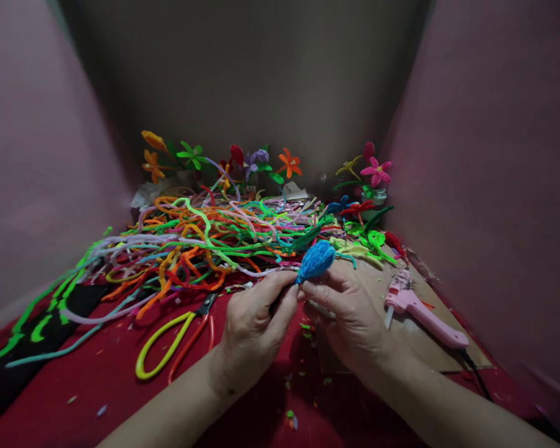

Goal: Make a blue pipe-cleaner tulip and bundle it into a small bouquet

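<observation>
A blue pipe-cleaner flower bud (316, 261) is held up in front of me, its rounded tip tilted to the upper right. At its narrow base, the thumb and forefinger of my left hand (261, 320) pinch it. My right hand (348, 311) is closed just beside, with its thumb and fingertips at the bud's lower end; part of those fingers is hidden. Below and left of my hands lie scissors (165, 348) with one yellow and one red handle. Behind the bud spreads a large tangled heap of coloured pipe cleaners (205, 236).
A pink glue gun (422, 311) rests on a cardboard sheet (448, 345) at right, its cord trailing forward. Finished pipe-cleaner flowers (289, 163) stand along the back. Black cloth (9, 386) lies at left. Small clippings dot the red tablecloth (121, 367). Pinkish panels flank both sides.
</observation>
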### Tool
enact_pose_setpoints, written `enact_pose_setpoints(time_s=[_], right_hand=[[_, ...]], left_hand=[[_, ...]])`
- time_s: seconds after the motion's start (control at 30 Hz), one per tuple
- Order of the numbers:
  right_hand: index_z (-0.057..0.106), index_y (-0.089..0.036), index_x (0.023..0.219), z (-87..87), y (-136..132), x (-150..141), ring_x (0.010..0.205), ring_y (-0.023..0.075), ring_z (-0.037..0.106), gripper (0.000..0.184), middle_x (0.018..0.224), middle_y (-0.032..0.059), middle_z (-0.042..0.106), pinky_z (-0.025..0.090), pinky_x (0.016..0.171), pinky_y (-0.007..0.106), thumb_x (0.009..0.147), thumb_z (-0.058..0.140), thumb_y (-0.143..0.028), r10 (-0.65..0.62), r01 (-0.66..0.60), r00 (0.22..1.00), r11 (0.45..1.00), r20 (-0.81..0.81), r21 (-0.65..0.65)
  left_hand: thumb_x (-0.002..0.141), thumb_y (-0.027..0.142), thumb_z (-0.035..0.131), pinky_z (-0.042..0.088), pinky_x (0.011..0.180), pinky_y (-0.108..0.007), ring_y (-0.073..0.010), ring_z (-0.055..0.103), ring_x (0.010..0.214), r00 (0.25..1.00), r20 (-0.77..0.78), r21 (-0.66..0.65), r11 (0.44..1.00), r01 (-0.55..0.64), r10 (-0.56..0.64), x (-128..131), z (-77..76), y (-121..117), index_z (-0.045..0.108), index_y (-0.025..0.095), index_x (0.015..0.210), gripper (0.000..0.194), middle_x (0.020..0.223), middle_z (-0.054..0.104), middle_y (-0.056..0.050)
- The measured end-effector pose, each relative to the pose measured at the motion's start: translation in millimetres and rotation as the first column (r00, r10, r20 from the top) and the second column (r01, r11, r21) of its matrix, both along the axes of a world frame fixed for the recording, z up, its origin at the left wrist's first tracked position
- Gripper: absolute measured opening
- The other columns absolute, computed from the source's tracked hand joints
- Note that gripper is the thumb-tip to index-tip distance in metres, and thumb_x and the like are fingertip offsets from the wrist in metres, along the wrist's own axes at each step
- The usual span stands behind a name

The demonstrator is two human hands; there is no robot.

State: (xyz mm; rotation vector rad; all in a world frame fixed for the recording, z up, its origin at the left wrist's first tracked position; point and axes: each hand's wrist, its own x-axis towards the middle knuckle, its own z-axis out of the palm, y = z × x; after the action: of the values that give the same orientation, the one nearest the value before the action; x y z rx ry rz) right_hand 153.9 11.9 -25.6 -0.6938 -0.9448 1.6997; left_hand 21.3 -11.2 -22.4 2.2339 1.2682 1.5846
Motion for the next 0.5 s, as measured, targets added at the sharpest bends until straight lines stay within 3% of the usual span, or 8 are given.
enact_pose_setpoints(time_s=[0.3,0.5], right_hand=[[0.067,-0.017,0.081,0.4,-4.0,4.3,0.057,0.0085,0.049,0.011,0.065,-0.0012,0.058,0.036,0.052,0.021,0.073,0.065,-0.024,0.046,-0.047,0.998,0.999,0.034,0.007],[0.066,-0.018,0.083,-5.2,5.1,1.2,0.053,0.0076,0.049,0.011,0.064,-0.0025,0.058,0.033,0.048,0.020,0.072,0.067,-0.022,0.078,-0.078,0.997,0.997,-0.023,-0.004]], left_hand=[[0.082,0.016,0.053,0.037,0.042,-0.014,-0.0035,0.047,0.046,0.974,0.225,-0.277,0.959,0.050,0.014,3.3,4.7,-3.8,0.064,0.017,0.091,0.015,0.070,0.061,0.002],[0.080,0.024,0.056,0.032,0.038,-0.014,-0.0034,0.040,0.040,0.854,0.521,-0.473,0.837,0.275,0.014,6.4,7.3,-1.6,0.064,0.017,0.085,0.011,0.054,0.051,0.005]])
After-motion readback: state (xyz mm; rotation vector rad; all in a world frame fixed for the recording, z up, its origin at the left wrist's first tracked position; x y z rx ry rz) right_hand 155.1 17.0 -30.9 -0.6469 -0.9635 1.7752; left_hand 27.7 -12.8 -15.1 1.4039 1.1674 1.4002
